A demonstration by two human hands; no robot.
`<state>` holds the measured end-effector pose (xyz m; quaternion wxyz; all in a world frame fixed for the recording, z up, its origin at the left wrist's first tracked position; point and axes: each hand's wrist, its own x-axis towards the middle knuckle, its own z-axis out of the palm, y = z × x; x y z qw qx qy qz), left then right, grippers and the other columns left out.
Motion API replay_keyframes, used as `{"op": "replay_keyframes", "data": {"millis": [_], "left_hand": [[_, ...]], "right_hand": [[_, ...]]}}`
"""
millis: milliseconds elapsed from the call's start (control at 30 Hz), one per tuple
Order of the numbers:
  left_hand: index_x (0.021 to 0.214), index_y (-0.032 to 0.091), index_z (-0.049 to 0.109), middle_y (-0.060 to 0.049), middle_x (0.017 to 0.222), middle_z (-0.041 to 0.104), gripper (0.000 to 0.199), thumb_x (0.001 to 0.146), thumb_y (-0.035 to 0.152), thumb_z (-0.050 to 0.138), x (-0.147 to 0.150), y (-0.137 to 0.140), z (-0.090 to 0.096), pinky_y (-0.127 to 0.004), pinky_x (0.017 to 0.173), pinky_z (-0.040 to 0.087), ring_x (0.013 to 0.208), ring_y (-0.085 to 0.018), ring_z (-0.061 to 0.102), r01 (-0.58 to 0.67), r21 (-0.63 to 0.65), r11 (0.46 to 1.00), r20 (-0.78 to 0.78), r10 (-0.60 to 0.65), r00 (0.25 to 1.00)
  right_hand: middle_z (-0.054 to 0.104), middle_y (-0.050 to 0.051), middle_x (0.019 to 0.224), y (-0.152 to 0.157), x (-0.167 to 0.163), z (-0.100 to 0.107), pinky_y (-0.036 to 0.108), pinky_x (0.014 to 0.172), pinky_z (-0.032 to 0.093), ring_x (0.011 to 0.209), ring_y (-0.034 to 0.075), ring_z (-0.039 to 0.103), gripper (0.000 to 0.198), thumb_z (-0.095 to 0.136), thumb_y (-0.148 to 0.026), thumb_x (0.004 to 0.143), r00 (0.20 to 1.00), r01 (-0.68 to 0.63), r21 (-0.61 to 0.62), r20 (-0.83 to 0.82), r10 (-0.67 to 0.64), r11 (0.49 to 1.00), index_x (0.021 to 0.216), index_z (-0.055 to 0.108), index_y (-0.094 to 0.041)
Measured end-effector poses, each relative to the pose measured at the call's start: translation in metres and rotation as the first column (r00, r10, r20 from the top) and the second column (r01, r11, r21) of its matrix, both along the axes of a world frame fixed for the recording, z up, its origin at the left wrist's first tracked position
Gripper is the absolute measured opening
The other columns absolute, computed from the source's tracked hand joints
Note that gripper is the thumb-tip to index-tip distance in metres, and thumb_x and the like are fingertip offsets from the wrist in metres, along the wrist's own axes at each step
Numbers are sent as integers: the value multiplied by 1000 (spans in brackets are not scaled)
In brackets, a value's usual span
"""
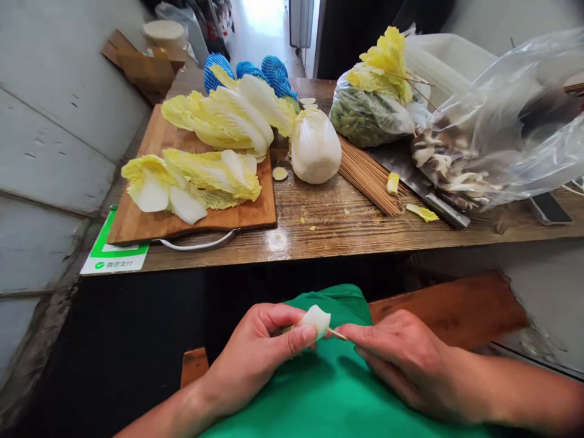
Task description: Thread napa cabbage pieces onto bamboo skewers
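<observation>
Fingers (301, 340) of left hand (262, 347) pinch cabbage piece (316, 320); those of right hand (406, 353) grip skewer (337, 334); card (119, 258), partly beneath board (232, 219), reads "微信支付"

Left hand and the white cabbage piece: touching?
Touching. The head view shows the left hand pinching the white cabbage piece, its thumb laid over the piece's near edge with no gap.
</observation>
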<state>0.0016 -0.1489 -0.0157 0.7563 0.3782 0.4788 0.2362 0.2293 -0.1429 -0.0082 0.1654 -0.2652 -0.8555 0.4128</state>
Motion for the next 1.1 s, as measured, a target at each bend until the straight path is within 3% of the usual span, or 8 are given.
{"op": "replay_keyframes", "data": {"millis": [167,400,567,800,1033,1100], "left_hand": [[77,16,73,-4,61,58,31,74,44,60,-2,-3,-3,-23,53,29,57,-12,41,52,-40,998,44,-51,998],[69,17,73,-3,60,59,28,72,43,62,0,-4,-2,-24,54,31,57,-13,44,52,-51,997,59,-49,997],[72,17,73,-4,62,61,28,72,43,62,1,-5,-2,-24,55,32,58,-13,46,68,-60,996,79,-64,995],[67,16,72,-3,59,59,29,70,44,64,1,-6,-1,-23,52,29,56,-12,43,62,-86,994,101,-53,994],[69,18,73,-2,57,58,25,71,42,64,3,-7,-2,-23,52,28,55,-12,43,89,-113,990,119,-75,990],[70,19,74,-3,58,59,26,70,43,64,4,-7,-2,-24,53,29,57,-13,45,85,-112,990,110,-73,991]], "right_hand": [[59,-2,63,-3,-4,4,21,48,39,48,11,51,26,36,-16,93,997,44,49,-67,-41,998,116,45,-21],[64,-1,75,-8,-4,0,21,52,41,53,10,54,38,35,-12,92,994,12,-69,-104,-19,998,128,33,-25],[61,-2,72,-12,-5,1,22,51,40,50,10,51,43,37,-11,91,993,24,-63,-116,-31,998,131,30,-25],[61,-2,69,-12,-6,2,21,50,40,50,10,52,42,36,-12,92,992,37,-60,-122,-44,998,131,30,-25],[67,1,77,-14,-7,8,21,57,49,59,12,62,30,35,-18,93,994,98,4,-58,-97,995,121,44,-24],[68,1,78,-14,-8,9,22,59,51,63,13,64,32,35,-18,93,992,107,12,-67,-106,994,124,42,-25]]}}
